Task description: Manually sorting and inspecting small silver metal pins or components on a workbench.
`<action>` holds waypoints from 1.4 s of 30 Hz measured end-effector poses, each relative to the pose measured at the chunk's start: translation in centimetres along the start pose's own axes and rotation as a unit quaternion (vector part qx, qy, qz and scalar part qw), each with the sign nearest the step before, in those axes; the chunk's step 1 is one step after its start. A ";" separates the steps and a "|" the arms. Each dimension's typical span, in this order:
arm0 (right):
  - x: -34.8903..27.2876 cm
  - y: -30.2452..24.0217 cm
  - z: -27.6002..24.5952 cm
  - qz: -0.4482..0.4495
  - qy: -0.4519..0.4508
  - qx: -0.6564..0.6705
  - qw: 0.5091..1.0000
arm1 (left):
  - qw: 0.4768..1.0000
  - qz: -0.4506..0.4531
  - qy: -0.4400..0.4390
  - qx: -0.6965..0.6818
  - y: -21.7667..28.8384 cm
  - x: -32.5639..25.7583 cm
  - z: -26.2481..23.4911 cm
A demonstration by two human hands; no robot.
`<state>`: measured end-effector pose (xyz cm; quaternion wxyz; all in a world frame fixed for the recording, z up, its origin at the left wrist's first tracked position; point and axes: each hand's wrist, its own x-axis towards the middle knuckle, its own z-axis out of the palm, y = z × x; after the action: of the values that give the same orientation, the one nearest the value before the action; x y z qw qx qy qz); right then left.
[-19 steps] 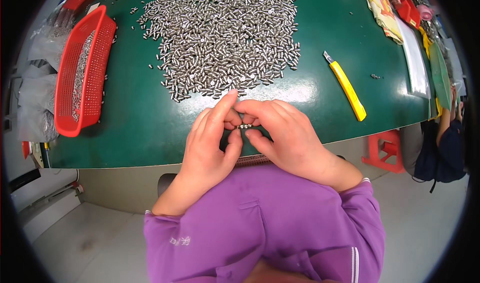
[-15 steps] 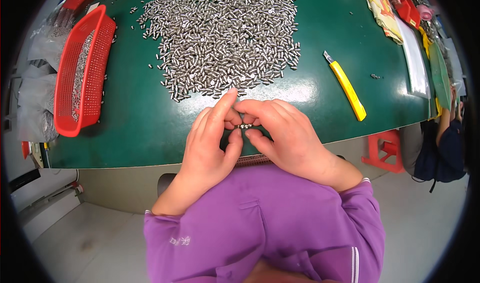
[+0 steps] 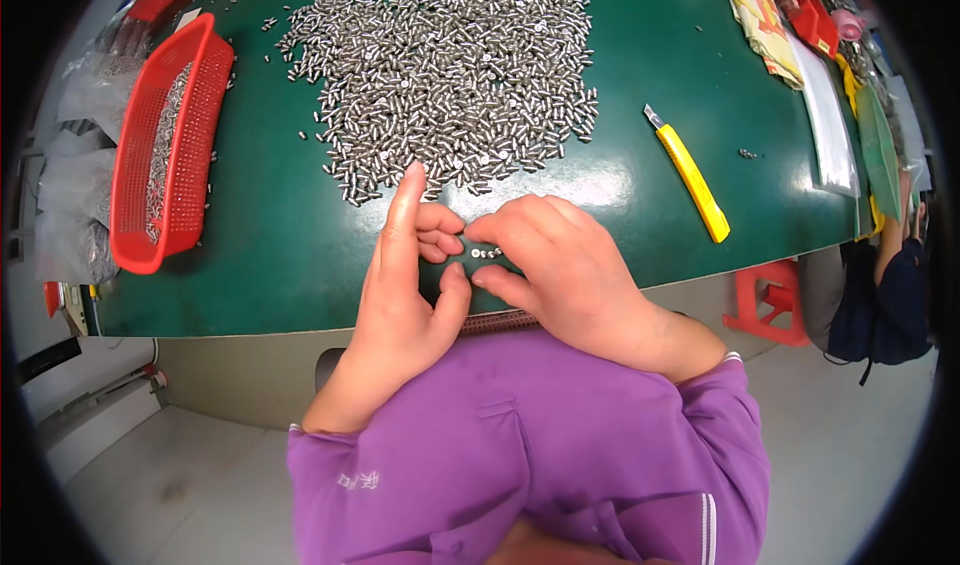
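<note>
The left hand (image 3: 400,277) is standing open on its edge, its index finger stretching toward the pile, its other fingers curling and its thumb sitting apart from them; nothing is showing in its grasp. The right hand (image 3: 572,270) is arching over a short row of small metal pieces (image 3: 477,254), thumb and index finger parting around it; the row's far end is disappearing under the fingers, so whether they are gripping it I cannot tell. The row is lying between the hands, near the table's close edge, bright round ends showing.

Such pieces are probably weighing very little, staying rigid and hard to damage, yet their smooth, rounded sides are likely inviting slips and rolling; a fingertip pinch across the sides looks surest.

Beyond, a broad pile (image 3: 460,75) of stubby, shiny metal cylinders is spreading over the smooth, glossy green table (image 3: 280,255). On the left, a red perforated plastic basket (image 3: 205,125) is holding more; on the right, a yellow-handled utility knife (image 3: 692,177) is lying with its blade exposed.
</note>
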<state>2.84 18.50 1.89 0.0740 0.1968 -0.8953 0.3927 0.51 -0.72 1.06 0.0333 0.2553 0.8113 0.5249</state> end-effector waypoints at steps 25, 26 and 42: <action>-4.6 3.9 -8.0 0.159 0.205 -0.304 0.917 | 0.981 0.074 0.039 0.176 0.0 2.7 1.3; -5.0 4.1 -8.0 0.176 0.209 -0.315 0.909 | 0.985 0.060 0.037 0.157 0.1 2.5 1.4; -8.6 -2.4 -3.4 0.134 0.003 0.100 0.986 | 0.993 0.058 0.035 0.096 -0.2 1.3 1.5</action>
<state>11.61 22.10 3.32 0.0032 0.0808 -0.8694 0.4874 -0.21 1.05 0.52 -0.0501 0.2859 0.8421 0.4545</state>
